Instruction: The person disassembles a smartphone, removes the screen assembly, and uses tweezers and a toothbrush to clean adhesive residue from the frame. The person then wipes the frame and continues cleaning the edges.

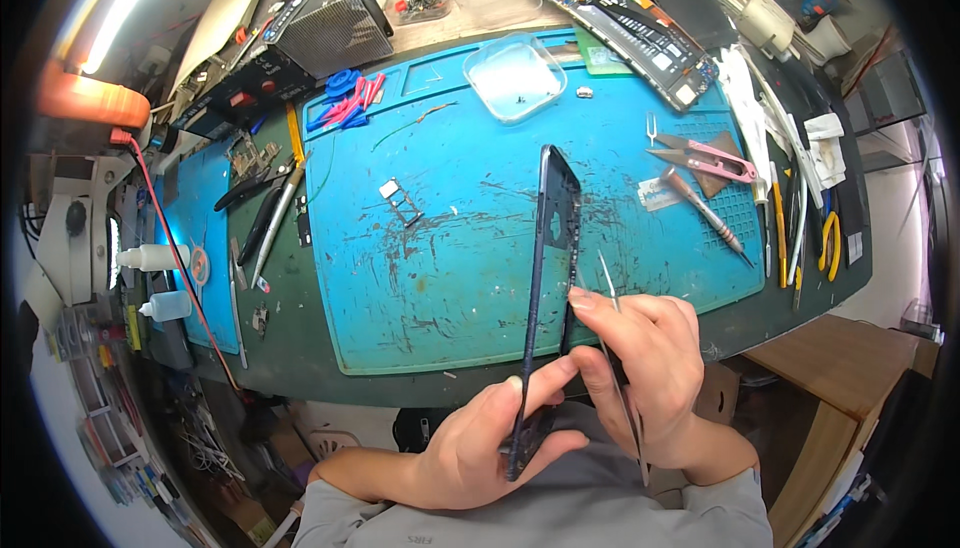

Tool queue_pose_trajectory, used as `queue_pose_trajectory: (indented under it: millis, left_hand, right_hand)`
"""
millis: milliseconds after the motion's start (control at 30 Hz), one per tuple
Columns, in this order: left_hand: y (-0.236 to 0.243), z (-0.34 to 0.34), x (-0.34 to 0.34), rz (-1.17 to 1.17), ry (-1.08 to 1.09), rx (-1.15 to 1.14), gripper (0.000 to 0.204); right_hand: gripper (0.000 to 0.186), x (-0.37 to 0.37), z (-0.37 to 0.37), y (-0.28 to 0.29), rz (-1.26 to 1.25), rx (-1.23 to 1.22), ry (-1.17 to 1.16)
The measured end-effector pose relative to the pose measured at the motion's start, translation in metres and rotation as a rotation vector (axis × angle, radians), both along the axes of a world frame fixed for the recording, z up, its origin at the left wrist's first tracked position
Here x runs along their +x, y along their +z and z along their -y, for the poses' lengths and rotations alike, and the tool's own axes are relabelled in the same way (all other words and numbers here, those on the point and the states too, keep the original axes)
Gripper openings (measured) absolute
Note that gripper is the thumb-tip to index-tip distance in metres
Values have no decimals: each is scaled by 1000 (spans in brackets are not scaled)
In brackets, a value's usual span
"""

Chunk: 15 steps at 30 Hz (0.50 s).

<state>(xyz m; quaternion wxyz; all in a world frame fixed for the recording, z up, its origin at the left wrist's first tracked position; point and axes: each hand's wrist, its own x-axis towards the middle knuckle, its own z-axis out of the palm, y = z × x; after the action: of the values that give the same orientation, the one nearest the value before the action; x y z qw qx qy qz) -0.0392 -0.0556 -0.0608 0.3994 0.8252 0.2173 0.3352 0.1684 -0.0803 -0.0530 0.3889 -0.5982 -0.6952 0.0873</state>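
From the head view, the left hand (480, 443) grips the lower end of a dark phone frame (550, 278), thumb and fingers closed around its edge; the frame stands on edge, rising toward 12 o'clock over the blue mat (420, 288). The right hand (650, 368) pinches the frame's right side with thumb and forefinger while holding tweezers (615, 348). At 12 o'clock lies a clear square tray (515, 76); at 2 o'clock, pink-handled snips (715, 158). At 9 o'clock, two white bottles (155, 258) lie beside the mat.
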Motion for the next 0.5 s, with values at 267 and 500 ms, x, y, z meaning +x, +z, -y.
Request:
queue_pose_trajectory:
  millis: [267, 500]
  left_hand:
    - [11, -22, 0, -275, 25, 434, 77]
    - [13, -33, 5, -488, 2, 470, 74]
  right_hand:
    - [45, 0, -3, -1, 20, -12, 9]
    - [50, 4, -4, 2, -31, -28, 24]
